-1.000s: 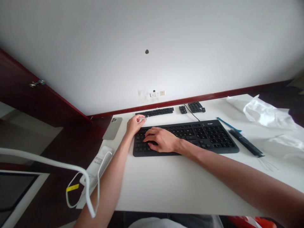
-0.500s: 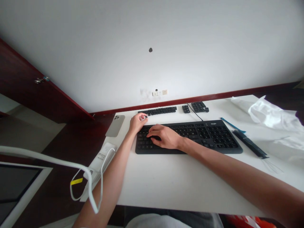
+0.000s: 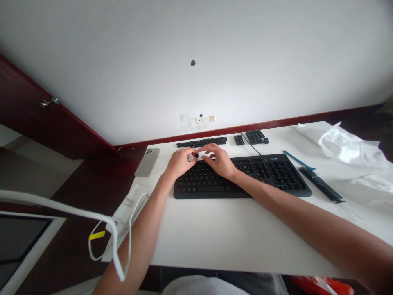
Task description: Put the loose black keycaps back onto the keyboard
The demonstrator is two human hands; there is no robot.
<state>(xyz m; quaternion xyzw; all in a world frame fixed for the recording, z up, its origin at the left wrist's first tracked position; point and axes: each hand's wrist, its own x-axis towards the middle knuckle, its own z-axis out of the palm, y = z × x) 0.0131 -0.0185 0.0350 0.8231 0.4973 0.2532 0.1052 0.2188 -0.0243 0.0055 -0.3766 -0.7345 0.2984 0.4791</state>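
Note:
A small black keycap [image 3: 196, 155] is pinched between the thumb and finger of my left hand [image 3: 181, 162], above the keyboard's upper left part. My right hand [image 3: 218, 160] hovers beside it, its fingertips close to the keycap and thumb and fingers apart; whether it touches the cap is unclear. Under both hands lies the black keyboard [image 3: 211, 189], with caps on its left part and uncapped sockets at the right. Behind it on the white table [image 3: 215, 229] rest a row of loose keycaps [image 3: 211, 141], a small group [image 3: 238, 140] and a number-pad group [image 3: 256, 137].
At the left are a grey phone [image 3: 147, 163] and a white power strip [image 3: 131, 201] with a cable. To the right lie a blue stick [image 3: 297, 159], a black brush-like tool [image 3: 321, 183] and crumpled white plastic [image 3: 344, 145]. A wall stands behind the table.
My right hand has lifted from the keyboard's left keys and moved up and right, near the keycap. My left hand has shifted slightly right, still pinching the cap.

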